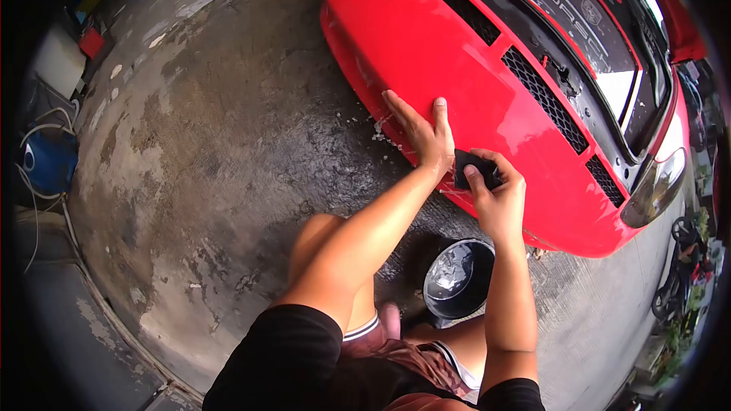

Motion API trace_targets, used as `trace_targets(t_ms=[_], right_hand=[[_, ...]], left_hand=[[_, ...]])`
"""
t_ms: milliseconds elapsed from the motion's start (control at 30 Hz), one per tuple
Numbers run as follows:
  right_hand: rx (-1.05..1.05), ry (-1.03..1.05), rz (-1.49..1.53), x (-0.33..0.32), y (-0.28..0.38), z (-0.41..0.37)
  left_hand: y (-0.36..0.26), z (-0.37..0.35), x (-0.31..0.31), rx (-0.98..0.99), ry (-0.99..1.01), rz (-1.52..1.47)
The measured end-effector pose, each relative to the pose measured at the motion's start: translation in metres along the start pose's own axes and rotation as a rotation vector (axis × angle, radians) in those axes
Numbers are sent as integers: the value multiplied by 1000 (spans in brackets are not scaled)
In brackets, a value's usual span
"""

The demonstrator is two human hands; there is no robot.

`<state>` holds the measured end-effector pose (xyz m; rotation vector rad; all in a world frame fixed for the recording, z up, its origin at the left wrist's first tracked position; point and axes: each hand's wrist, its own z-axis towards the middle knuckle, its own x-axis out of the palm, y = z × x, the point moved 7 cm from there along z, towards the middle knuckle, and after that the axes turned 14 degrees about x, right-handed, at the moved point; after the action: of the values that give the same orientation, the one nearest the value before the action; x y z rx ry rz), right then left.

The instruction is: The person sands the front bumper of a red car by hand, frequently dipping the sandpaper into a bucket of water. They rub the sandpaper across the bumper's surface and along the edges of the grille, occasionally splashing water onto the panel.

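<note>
The red front bumper (487, 106) of a car fills the upper right of the head view. My left hand (426, 133) lies against its lower part, fingers stretched out and thumb apart, holding nothing. Just to the right, my right hand (499, 190) grips a small black pad (476, 170) between thumb and fingers, against or very close to the red surface. White suds or drops show along the bumper's lower edge near my left hand. Below my hands a black bucket (459, 278) with liquid in it stands on the ground between my arms.
Wet grey concrete (228, 144) spreads to the left. A blue container (52, 160) with a hose is at the far left, below a white box (57, 61). The car's open front compartment (579, 15) is at upper right. Plants and a motorbike (674, 281) are at the right edge.
</note>
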<state>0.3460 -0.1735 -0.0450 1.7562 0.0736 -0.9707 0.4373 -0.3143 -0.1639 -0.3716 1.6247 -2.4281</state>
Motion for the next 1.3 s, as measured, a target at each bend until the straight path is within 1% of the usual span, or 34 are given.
trace_targets(t_ms=[33, 67, 167, 233, 300, 367, 400, 467, 500, 533, 600, 700, 733, 767, 867, 933, 967, 1000, 1100, 1167, 1233, 1267, 1300], right_hand=[[-76, -56, -2, -3, -16, -2], [-45, -80, -34, -8, -28, -6], [-8, -178, -145, -31, -49, -12], [-127, -292, -214, -46, -42, -12], [-229, -346, -271, -52, -36, 3], [-400, -410, -366, -48, 4, 17], [-487, -440, -413, -44, 28, 26], [-589, -478, -482, -30, 67, 54], [-606, -487, -515, -22, 86, 72], [-655, -525, -541, -14, 102, 91], [-579, -546, -642, 1, 132, 126], [-466, -452, -738, 25, 168, 167], [-485, -446, -733, 34, 181, 181], [-499, -440, -729, 41, 190, 187], [-305, -333, -772, 41, 202, 198], [-264, -294, -786, 29, 187, 188], [-253, -280, -790, 22, 183, 184], [-326, -320, -768, 23, 179, 186], [-474, -435, -774, 47, 200, 199], [-446, -426, -803, 54, 212, 205], [-396, -405, -808, 47, 203, 200], [-442, -415, -814, 38, 196, 193], [-356, -378, -804, 28, 184, 188]], left_hand=[[-1, 5, -1, -20, -32, -4], [-1, 7, -1, 15, -59, 19], [-2, 5, -2, -3, -100, -13], [-5, 0, 0, -106, -107, -81], [-4, -7, 1, -199, -96, -132], [-6, -17, 0, -282, -66, -169], [-4, -22, -1, -384, -3, -174], [-2, -18, -3, -420, 27, -299], [0, -16, -2, -440, 43, -361], [2, -15, -3, -392, 58, -319], [8, -16, -3, -328, 80, -296], [26, -20, 2, -219, 99, -258], [29, -20, 4, -181, 100, -244], [27, -19, 4, -187, 91, -262], [17, -18, 2, -220, 78, -301], [11, -15, -2, -249, 80, -309], [12, -13, -2, -228, 79, -295], [13, -15, -2, -207, 71, -280], [18, -19, 2, -186, 47, -295], [16, -18, 2, -209, 29, -358], [13, -22, -1, -286, 62, -343], [13, -18, -1, -311, 77, -340], [13, -16, -2, -277, 71, -331]])
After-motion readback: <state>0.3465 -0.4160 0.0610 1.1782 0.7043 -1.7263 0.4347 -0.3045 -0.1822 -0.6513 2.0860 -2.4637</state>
